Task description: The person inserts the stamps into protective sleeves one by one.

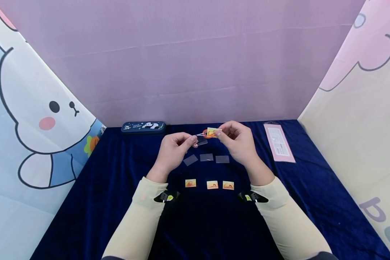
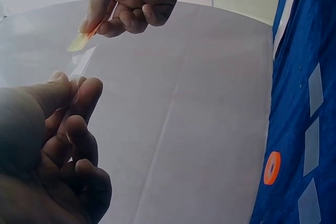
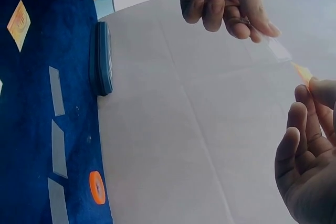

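My left hand (image 1: 177, 148) pinches a small clear plastic sleeve (image 3: 278, 51) between thumb and index finger. Facing it, my right hand (image 1: 238, 139) pinches a small yellow-and-orange picture stamp (image 1: 212, 132). The stamp's edge is close to the sleeve's end; whether they touch I cannot tell. Both hands are raised above the cloth. Three more clear sleeves (image 1: 206, 157) lie in a row below the hands. Closer to me, three similar picture stamps (image 1: 212, 185) lie in another row.
Dark blue cloth (image 1: 195, 224) covers the table. An orange ring, like a tape roll (image 2: 272, 168), lies beyond the sleeves. At the back left sits a blue panda pencil case (image 1: 143, 127); a pink flat package (image 1: 279, 142) lies at the right. A mauve curtain (image 1: 195, 72) stands behind.
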Demonstrator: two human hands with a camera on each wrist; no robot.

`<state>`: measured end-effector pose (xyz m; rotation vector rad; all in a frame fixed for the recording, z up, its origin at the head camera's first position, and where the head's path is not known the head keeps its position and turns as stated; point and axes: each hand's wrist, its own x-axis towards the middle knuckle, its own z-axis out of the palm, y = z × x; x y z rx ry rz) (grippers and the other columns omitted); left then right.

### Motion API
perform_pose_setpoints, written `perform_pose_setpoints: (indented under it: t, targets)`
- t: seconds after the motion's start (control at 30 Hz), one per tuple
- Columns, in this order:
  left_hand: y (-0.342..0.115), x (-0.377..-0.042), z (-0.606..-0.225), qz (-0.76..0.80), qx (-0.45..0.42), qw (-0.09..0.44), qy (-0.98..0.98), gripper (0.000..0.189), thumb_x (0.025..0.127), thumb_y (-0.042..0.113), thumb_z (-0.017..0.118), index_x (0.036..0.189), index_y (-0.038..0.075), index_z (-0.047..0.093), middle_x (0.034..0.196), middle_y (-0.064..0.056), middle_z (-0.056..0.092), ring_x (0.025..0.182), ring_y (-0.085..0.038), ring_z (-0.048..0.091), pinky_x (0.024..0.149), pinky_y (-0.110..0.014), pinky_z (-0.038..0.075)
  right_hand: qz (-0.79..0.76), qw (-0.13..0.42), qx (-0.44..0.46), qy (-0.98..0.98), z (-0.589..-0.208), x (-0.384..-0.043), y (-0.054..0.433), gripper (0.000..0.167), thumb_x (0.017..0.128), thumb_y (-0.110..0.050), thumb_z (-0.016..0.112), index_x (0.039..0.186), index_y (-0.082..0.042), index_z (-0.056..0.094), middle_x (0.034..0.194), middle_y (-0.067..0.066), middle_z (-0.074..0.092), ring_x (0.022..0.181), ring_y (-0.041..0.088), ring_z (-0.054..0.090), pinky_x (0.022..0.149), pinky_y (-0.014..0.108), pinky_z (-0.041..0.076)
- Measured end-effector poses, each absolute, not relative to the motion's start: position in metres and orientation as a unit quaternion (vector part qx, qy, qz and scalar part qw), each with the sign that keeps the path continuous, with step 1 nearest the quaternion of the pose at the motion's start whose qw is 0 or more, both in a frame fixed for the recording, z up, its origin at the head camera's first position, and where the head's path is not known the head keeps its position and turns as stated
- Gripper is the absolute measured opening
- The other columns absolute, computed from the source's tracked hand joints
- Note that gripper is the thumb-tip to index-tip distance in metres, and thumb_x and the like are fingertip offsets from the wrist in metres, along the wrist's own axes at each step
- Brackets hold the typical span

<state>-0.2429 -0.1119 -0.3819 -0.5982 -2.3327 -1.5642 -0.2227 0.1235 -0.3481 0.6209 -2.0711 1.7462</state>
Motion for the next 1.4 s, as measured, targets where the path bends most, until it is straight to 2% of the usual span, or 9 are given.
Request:
perform_pose_setpoints:
  t: [0.2, 0.5, 0.73, 1.0, 1.2, 1.4]
  targets:
    - [-0.113, -0.244, -0.382, -0.538, -0.204, 0.136, -0.806, 0.025, 0.102, 0.034, 0.071, 0.091, 0.014, 0.081, 0.08, 0.004, 0.074, 0.063, -0.02, 0.055, 0.055, -0.03, 0.044, 0.617, 0.188, 0.222, -0.731, -0.35, -0.223, 0.122, 0.007, 0.096, 0.003, 0.073, 0.099, 0.008, 0.069, 0.08, 0.024, 0.066, 0.065, 0.02, 0.058, 0.057, 0.024, 0.045]
    - [-0.111, -0.243, -0.383, -0.549, -0.201, 0.128, -0.801, 0.022, 0.102, 0.03, 0.071, 0.091, 0.014, 0.082, 0.083, 0.0, 0.075, 0.065, -0.021, 0.057, 0.058, -0.028, 0.047, 0.616, 0.197, 0.23, -0.727, -0.351, -0.222, 0.119, 0.007, 0.096, 0.004, 0.073, 0.098, 0.008, 0.069, 0.078, 0.023, 0.065, 0.065, 0.021, 0.058, 0.055, 0.023, 0.044]
    - [-0.11, -0.242, -0.381, -0.549, -0.199, 0.138, -0.8, 0.024, 0.104, 0.024, 0.068, 0.094, 0.006, 0.081, 0.085, -0.006, 0.076, 0.064, -0.02, 0.055, 0.057, -0.027, 0.044, 0.624, 0.198, 0.23, -0.72, -0.354, -0.224, 0.118, 0.007, 0.095, 0.004, 0.073, 0.099, 0.008, 0.069, 0.079, 0.023, 0.066, 0.066, 0.022, 0.059, 0.056, 0.023, 0.045]
    - [-0.108, -0.237, -0.373, -0.543, -0.196, 0.148, -0.803, 0.024, 0.105, 0.012, 0.066, 0.09, -0.002, 0.079, 0.081, -0.015, 0.074, 0.06, -0.014, 0.05, 0.057, -0.025, 0.041, 0.63, 0.198, 0.233, -0.713, -0.355, -0.223, 0.116, 0.007, 0.095, 0.005, 0.073, 0.098, 0.009, 0.068, 0.078, 0.025, 0.064, 0.065, 0.021, 0.058, 0.055, 0.023, 0.044]
    - [-0.104, -0.221, -0.354, -0.547, -0.201, 0.149, -0.799, 0.024, 0.105, 0.012, 0.066, 0.089, -0.002, 0.078, 0.08, -0.015, 0.073, 0.06, -0.013, 0.05, 0.056, -0.025, 0.041, 0.629, 0.194, 0.234, -0.716, -0.356, -0.224, 0.114, 0.006, 0.095, 0.005, 0.073, 0.097, 0.008, 0.068, 0.078, 0.023, 0.064, 0.064, 0.023, 0.057, 0.055, 0.023, 0.043]
    - [-0.104, -0.222, -0.354, -0.551, -0.2, 0.149, -0.796, 0.026, 0.105, 0.013, 0.066, 0.089, -0.003, 0.078, 0.081, -0.015, 0.073, 0.06, -0.013, 0.05, 0.057, -0.024, 0.042, 0.618, 0.193, 0.233, -0.726, -0.363, -0.229, 0.115, 0.005, 0.095, 0.003, 0.074, 0.097, 0.004, 0.069, 0.08, 0.018, 0.066, 0.062, 0.025, 0.056, 0.054, 0.023, 0.044]
